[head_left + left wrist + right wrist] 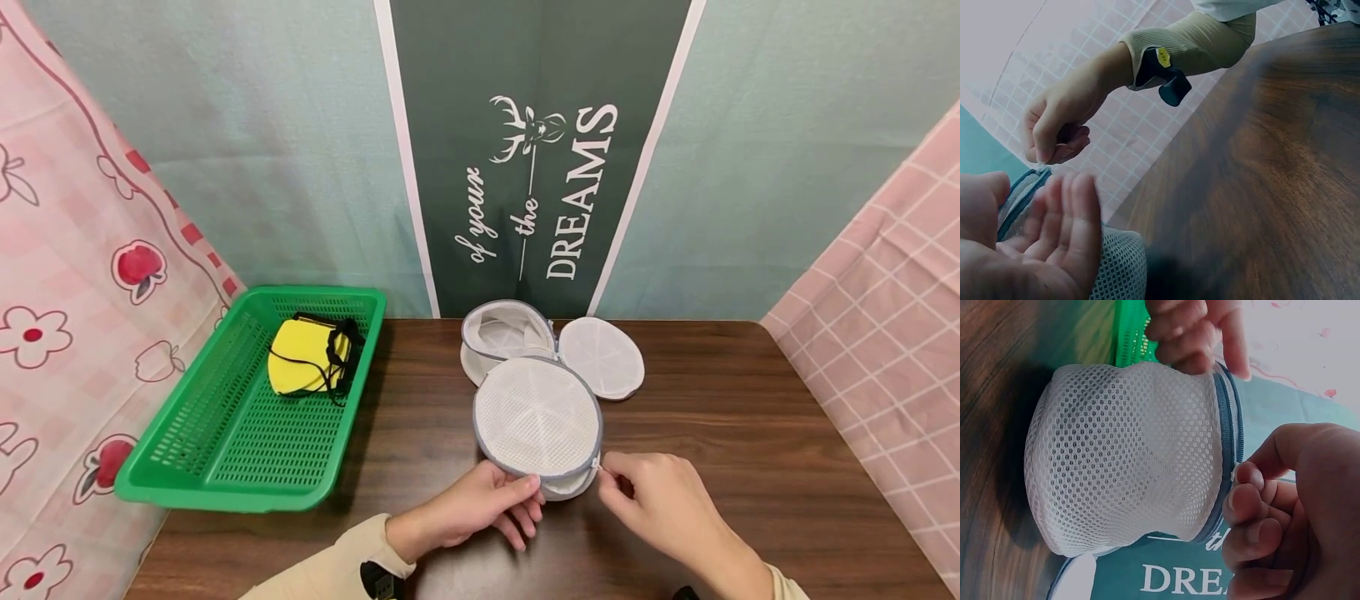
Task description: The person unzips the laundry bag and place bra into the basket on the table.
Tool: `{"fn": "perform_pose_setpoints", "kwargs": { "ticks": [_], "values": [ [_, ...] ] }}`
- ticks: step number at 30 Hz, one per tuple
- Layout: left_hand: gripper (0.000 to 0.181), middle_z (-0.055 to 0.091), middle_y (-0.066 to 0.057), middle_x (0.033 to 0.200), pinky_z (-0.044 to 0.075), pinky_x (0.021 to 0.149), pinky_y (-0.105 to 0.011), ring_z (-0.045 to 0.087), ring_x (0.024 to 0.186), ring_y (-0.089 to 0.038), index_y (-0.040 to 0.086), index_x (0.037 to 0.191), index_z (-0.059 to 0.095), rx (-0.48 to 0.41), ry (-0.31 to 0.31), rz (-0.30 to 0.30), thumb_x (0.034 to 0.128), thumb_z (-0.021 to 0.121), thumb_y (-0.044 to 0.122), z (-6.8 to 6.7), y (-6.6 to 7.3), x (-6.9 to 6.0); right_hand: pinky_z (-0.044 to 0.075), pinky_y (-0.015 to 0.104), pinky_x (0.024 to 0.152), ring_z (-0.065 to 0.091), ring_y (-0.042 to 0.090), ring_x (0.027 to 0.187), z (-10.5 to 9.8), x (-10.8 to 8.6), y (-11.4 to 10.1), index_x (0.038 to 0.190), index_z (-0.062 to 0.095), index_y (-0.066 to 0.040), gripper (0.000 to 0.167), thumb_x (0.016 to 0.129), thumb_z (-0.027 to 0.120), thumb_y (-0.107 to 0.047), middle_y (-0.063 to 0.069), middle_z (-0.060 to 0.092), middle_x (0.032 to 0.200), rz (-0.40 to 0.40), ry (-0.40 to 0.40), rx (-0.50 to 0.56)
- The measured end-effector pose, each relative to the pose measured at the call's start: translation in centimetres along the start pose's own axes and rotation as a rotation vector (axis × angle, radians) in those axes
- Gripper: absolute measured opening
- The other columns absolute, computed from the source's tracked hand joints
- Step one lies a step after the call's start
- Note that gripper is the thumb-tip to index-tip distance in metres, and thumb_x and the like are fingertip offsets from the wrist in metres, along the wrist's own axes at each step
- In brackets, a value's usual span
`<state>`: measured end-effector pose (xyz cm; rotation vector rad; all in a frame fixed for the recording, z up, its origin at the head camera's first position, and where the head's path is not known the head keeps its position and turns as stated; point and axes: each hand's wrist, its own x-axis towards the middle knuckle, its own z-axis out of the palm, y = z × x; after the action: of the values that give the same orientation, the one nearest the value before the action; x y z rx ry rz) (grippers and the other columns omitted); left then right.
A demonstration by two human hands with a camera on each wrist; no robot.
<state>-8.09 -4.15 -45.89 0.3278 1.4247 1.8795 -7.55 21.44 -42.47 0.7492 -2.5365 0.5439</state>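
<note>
A white mesh laundry bag (538, 417) with a grey zipped rim stands on the table, its round lid on top. My left hand (480, 507) holds the near side of the rim between thumb and fingers. At the rim's right side my right hand (663, 500) pinches the small zipper pull (596, 462). In the right wrist view the bag's mesh wall (1129, 456) stands out from the table, and the pinching right hand (1272, 519) is beside the zip. Behind it, a second mesh bag (508, 329) is unzipped, with its round lid (602, 358) folded out to the right.
To the left sits a green plastic basket (225, 498) holding a folded yellow item (303, 354) with black cords. Printed cloth hangs behind the wooden table (750, 417), and pink cloths flank both sides.
</note>
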Motion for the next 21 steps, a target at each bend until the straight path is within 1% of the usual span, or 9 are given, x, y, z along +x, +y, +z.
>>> {"fn": "perform_pose_setpoints", "kwargs": {
  "ticks": [2,4,7,10,13,17,21],
  "values": [
    [0.052,0.065,-0.001,0.082,0.056,0.056,-0.023,0.066,0.070,-0.009,-0.026,0.114,0.051,0.012,-0.049,-0.035,0.1093,0.048,0.026,0.13,-0.16,-0.05,0.015,0.012,0.045,0.019,-0.012,0.052,-0.03,0.02,-0.04,0.059,0.034,-0.032,0.044,0.072,0.070,-0.011,-0.027,0.020,0.059,0.006,0.002,-0.003],
    [0.055,0.067,-0.003,0.085,0.056,0.057,-0.023,0.066,0.072,-0.010,-0.023,0.117,0.054,0.014,-0.079,-0.061,0.1102,0.045,0.031,0.26,-0.28,-0.03,0.016,0.012,0.045,0.019,-0.012,0.052,-0.01,0.04,-0.07,0.059,0.034,-0.032,0.044,0.071,0.070,-0.010,-0.027,0.020,0.059,0.008,0.001,-0.002],
    [0.060,0.070,-0.006,0.090,0.057,0.057,-0.024,0.067,0.074,-0.011,-0.021,0.120,0.056,0.002,-0.085,-0.072,0.1105,0.042,0.036,0.45,-0.37,0.08,0.015,0.012,0.046,0.019,-0.012,0.053,0.00,0.04,-0.11,0.059,0.034,-0.032,0.044,0.071,0.070,-0.009,-0.027,0.020,0.059,0.007,-0.006,0.008],
    [0.063,0.071,-0.007,0.092,0.057,0.057,-0.024,0.067,0.074,-0.011,-0.021,0.122,0.056,-0.022,-0.050,-0.059,0.1100,0.042,0.040,0.56,-0.35,0.27,0.015,0.011,0.046,0.019,-0.013,0.053,0.06,0.04,-0.13,0.059,0.034,-0.033,0.045,0.070,0.071,-0.008,-0.027,0.021,0.060,0.000,-0.020,0.028],
    [0.063,0.070,-0.006,0.089,0.057,0.056,-0.024,0.067,0.071,-0.011,-0.023,0.121,0.056,-0.045,0.007,-0.038,0.1095,0.044,0.038,0.58,-0.28,0.49,0.014,0.010,0.046,0.019,-0.014,0.054,0.12,0.03,-0.14,0.059,0.034,-0.034,0.047,0.070,0.071,-0.008,-0.028,0.021,0.060,-0.008,-0.034,0.048],
    [0.054,0.069,-0.002,0.083,0.056,0.055,-0.023,0.067,0.067,-0.009,-0.021,0.117,0.057,-0.078,0.077,-0.025,0.1083,0.048,0.031,0.56,-0.19,0.70,0.014,0.009,0.046,0.019,-0.014,0.054,0.20,0.01,-0.16,0.059,0.034,-0.034,0.047,0.070,0.071,-0.008,-0.028,0.021,0.060,-0.020,-0.035,0.058],
    [0.044,0.067,0.000,0.080,0.055,0.055,-0.023,0.066,0.063,-0.008,-0.016,0.110,0.061,-0.111,0.119,-0.029,0.1069,0.051,0.027,0.58,-0.14,0.73,0.013,0.009,0.046,0.018,-0.014,0.054,0.31,0.05,-0.26,0.060,0.034,-0.033,0.045,0.069,0.069,-0.007,-0.028,0.020,0.060,-0.035,-0.032,0.067]
  ]
}}
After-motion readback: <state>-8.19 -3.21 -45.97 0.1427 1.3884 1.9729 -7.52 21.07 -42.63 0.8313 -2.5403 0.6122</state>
